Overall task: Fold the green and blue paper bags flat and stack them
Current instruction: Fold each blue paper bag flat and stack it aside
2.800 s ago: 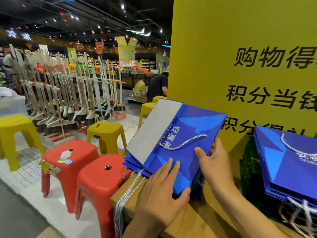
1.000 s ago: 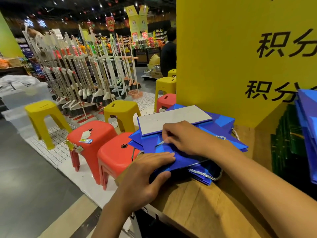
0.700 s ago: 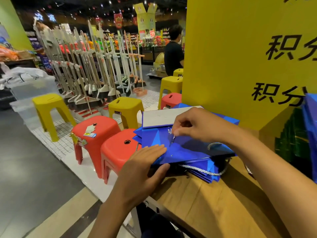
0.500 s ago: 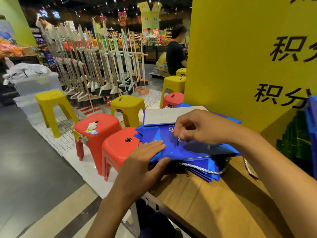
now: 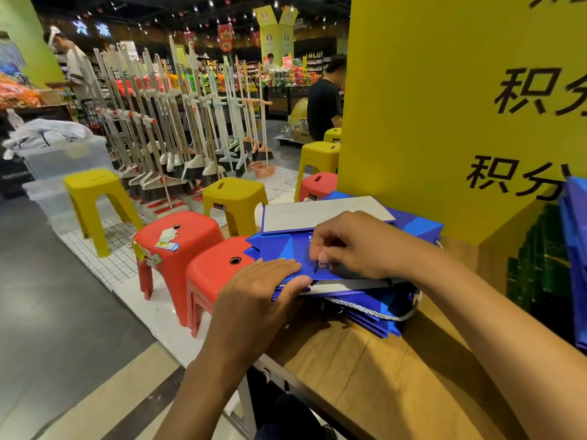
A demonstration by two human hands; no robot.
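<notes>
Left hand [image 5: 254,296]: fingers straight, palm down on the near-left corner of the top bag [image 5: 282,249], thumb along its near edge. Open and pressing, likely to keep the fold closed and stop the paper springing up.

Right hand [image 5: 352,246]: fingers curled, thumb and forefinger pinched on a dark tip [image 5: 316,267] against the bag face. Cannot tell whether a cord end or something else. Probably tucked in so the bag lies flat.

Top bag: blue, flattened, grey flap [image 5: 317,212] at its far side. Lying on a pile [image 5: 384,327] of other flat blue bags at the left end of the counter [image 5: 381,382], near the yellow sign [image 5: 428,122]. Pile edges fanned, not square; white cord [image 5: 374,313] looping out at the near side.

Dark green stack [image 5: 536,265], probably the green bags, further right, beside more blue ones [image 5: 576,249] at the frame edge; both apart from the pile.

Judged stage: final flattening of one blue bag on the pile; green not yet added.

Risk: pile overhanging the counter edge above red stools [image 5: 216,268]; slipping possible under a sideways push.
</notes>
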